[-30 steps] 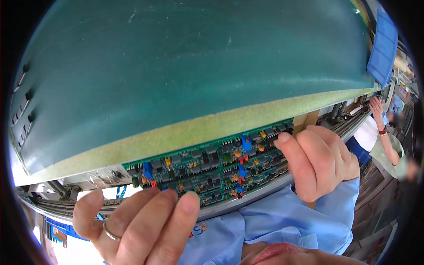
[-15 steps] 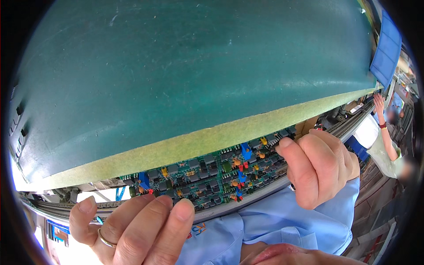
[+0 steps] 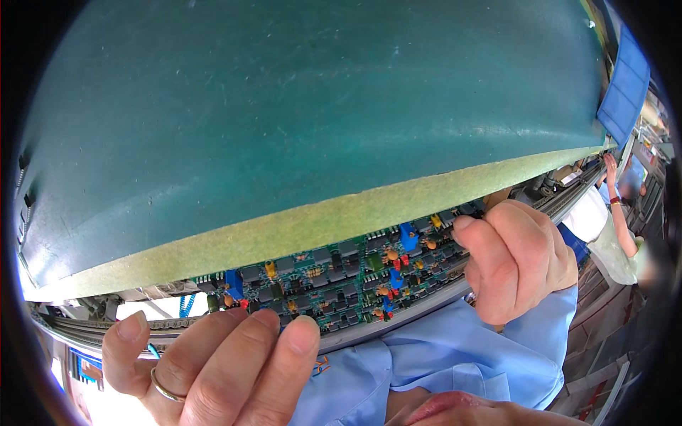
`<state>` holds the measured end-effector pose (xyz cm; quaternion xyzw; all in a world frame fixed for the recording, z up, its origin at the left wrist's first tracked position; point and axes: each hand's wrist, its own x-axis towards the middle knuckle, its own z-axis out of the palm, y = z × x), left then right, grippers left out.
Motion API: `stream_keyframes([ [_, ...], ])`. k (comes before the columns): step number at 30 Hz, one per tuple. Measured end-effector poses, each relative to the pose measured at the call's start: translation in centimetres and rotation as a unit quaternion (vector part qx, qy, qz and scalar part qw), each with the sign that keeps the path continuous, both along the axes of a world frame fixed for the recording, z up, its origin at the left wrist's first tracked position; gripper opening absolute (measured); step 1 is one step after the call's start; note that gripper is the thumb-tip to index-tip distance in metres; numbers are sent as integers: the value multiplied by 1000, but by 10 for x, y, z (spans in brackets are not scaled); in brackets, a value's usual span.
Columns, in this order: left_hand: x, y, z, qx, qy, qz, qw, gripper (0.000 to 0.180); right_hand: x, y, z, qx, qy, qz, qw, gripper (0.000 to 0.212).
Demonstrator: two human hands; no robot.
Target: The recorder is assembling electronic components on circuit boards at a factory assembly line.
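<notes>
a green rectangular circuit board, densely covered with black, blue, red and yellow parts, is seen in the lower middle of the frame, between the two hands and below the yellow-green band that borders a wide, dark green worktop. for steady work, it is judged that the board is best supported near both ends, with light, even pressure, so that it is not bent and no upright part is pushed sideways; small parts are best pinched by their bodies, not by their legs. at the right end of the board, the fingers of the right hand are curled narrowly, with a fingertip close against the black parts there; whether one is gripped cannot be told. at the lower left, the fingers of the left hand are bent and slightly spread, with their tips at the board's lower left edge; the thumb is hidden, so whether the edge is pinched cannot be judged. below the board, a curved grey metal rail is seen, with a light blue shirt beneath.
</notes>
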<state>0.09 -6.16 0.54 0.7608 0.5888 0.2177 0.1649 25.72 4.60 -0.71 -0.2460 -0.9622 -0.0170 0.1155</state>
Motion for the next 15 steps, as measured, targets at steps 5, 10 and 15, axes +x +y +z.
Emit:
stream_keyframes([
  [5, -6, 0, -6, 33, 3, -30, 999, 28, 7, -7, -8, 15, 34, -19, 999, 30],
  [10, -9, 1, -11, 50, 4, -65, 997, 27, 8, -11, -16, 18, 63, -49, 997, 30],
  [15, 5, 2, 23, -98, 54, -18, 994, 51, 6, 1, 3, 2, 9, 5, 1000, 28],
])
